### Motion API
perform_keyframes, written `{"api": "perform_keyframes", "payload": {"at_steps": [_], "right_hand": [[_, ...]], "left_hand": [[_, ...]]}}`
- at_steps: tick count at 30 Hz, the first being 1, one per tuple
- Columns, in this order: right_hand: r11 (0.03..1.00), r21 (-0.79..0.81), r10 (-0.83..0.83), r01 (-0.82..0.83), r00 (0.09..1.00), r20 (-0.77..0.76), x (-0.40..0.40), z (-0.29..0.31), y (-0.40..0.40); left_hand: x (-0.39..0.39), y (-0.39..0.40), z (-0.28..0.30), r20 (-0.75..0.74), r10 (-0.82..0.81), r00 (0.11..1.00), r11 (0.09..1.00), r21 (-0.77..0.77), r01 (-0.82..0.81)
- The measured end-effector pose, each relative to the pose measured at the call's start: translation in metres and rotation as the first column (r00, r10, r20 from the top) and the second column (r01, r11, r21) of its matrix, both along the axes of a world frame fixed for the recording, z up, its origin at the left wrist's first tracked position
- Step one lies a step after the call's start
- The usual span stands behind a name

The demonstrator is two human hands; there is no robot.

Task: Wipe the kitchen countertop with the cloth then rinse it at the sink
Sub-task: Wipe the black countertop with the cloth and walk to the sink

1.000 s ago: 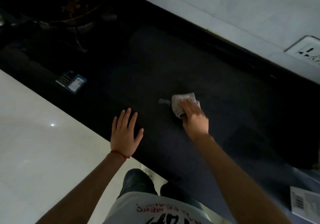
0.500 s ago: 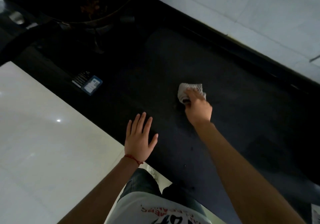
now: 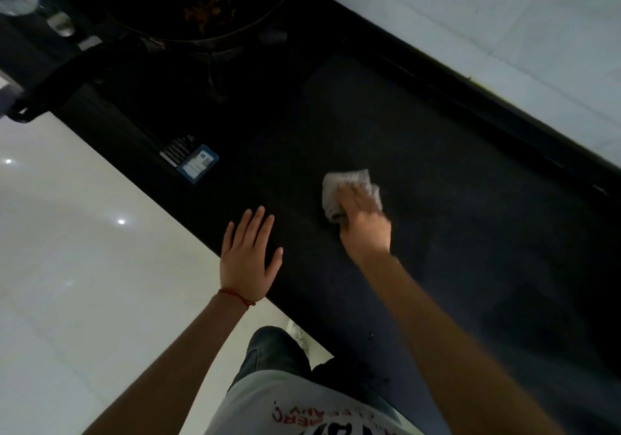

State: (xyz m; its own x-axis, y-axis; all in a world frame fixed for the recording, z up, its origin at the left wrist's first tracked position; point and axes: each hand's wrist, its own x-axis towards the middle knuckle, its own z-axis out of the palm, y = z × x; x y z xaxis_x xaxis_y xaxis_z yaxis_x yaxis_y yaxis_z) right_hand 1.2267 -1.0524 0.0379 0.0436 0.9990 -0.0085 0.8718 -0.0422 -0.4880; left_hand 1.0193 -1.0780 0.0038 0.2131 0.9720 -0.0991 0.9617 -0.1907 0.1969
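A dark countertop (image 3: 453,172) runs diagonally across the view. A small pale grey cloth (image 3: 339,186) lies bunched on it near the middle. My right hand (image 3: 364,226) presses down on the cloth, fingers curled over its near side, slightly blurred. My left hand (image 3: 250,260) rests flat with fingers spread on the counter's front edge, left of the cloth, holding nothing. A red thread circles that wrist. No sink is in view.
A dark pan (image 3: 201,7) with food sits on a stove at the upper left. A small blue-and-white card (image 3: 196,164) lies near the counter's front edge. A pale tiled wall (image 3: 504,21) backs the counter. Glossy white floor (image 3: 84,266) lies to the left.
My right hand has slid the cloth a short way along the counter, toward the stove. The view has shifted toward the stove, showing more of the pan. My left hand stays flat.
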Motion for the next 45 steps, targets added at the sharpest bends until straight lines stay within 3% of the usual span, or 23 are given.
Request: {"api": "perform_keyframes", "payload": {"at_steps": [3,4,6,9,10,13,15,17,19,20,21,24,25,30,37,40,45], "right_hand": [[0.936,0.089,0.338,-0.339,0.941,0.029,0.006,-0.018,-0.049],[0.918,0.102,0.380,-0.384,0.924,0.049,0.017,-0.019,-0.041],[0.958,0.127,0.253,-0.256,0.967,0.040,0.030,-0.018,-0.004],[0.990,-0.004,-0.140,0.140,0.990,0.004,0.014,-0.005,0.035],[0.989,-0.031,-0.144,0.144,0.990,0.003,0.001,-0.002,0.032],[0.973,0.041,0.225,-0.227,0.974,0.034,-0.020,-0.014,-0.022],[0.926,0.154,0.328,-0.344,0.937,0.120,0.007,-0.028,-0.037],[0.981,0.165,0.094,-0.106,0.992,0.083,0.042,-0.028,-0.018],[0.958,0.116,-0.265,0.264,0.964,-0.004,0.052,-0.019,-0.002],[0.940,0.116,-0.322,0.322,0.947,-0.015,0.040,-0.013,-0.004],[0.944,0.159,-0.292,0.288,0.956,0.007,0.026,-0.011,-0.012],[0.967,0.242,0.059,-0.081,0.993,0.098,0.010,-0.022,-0.056],[0.965,0.228,0.108,-0.132,0.988,0.113,0.020,-0.025,-0.063],[0.975,0.123,-0.195,0.184,0.977,0.085,0.068,-0.020,-0.056],[0.964,0.050,-0.259,0.263,0.964,-0.067,0.064,0.010,-0.104],[0.955,0.034,-0.290,0.294,0.952,-0.098,0.069,0.020,-0.147],[0.871,0.084,-0.468,0.483,0.870,-0.156,0.085,0.032,-0.234]], "left_hand": [[0.000,0.000,0.000,-0.008,0.003,1.000,1.000,-0.009,-0.003],[0.000,-0.001,0.001,-0.009,0.000,1.000,1.000,-0.004,0.000],[0.000,0.001,0.001,-0.011,-0.006,1.000,1.000,0.009,0.006],[-0.001,0.000,0.000,-0.009,-0.002,1.000,1.000,0.007,0.002],[-0.001,0.000,0.001,-0.011,-0.005,1.000,1.000,0.006,0.005],[-0.002,0.001,-0.001,-0.014,-0.011,1.000,1.000,0.001,0.012],[-0.003,0.001,-0.001,-0.030,-0.017,0.999,1.000,0.008,0.017],[-0.003,0.002,-0.002,-0.033,-0.019,0.999,1.000,0.009,0.019],[-0.002,0.001,-0.003,-0.032,-0.009,0.999,1.000,0.007,0.010],[-0.002,0.001,-0.003,-0.036,-0.007,0.999,1.000,0.007,0.007],[-0.001,0.001,-0.002,-0.037,-0.006,0.999,1.000,0.003,0.006],[0.000,0.001,-0.001,-0.037,-0.014,0.999,1.000,-0.011,0.013],[0.000,0.001,-0.001,-0.034,-0.015,0.999,1.000,-0.013,0.015],[0.000,0.002,-0.001,-0.006,-0.035,0.999,0.999,-0.024,0.035],[0.016,-0.003,0.009,0.153,0.002,0.988,0.999,-0.046,0.005],[0.034,-0.010,0.015,0.174,-0.085,0.981,0.995,-0.044,0.094],[0.078,-0.041,0.028,0.264,-0.289,0.920,0.954,-0.004,0.301]]}}
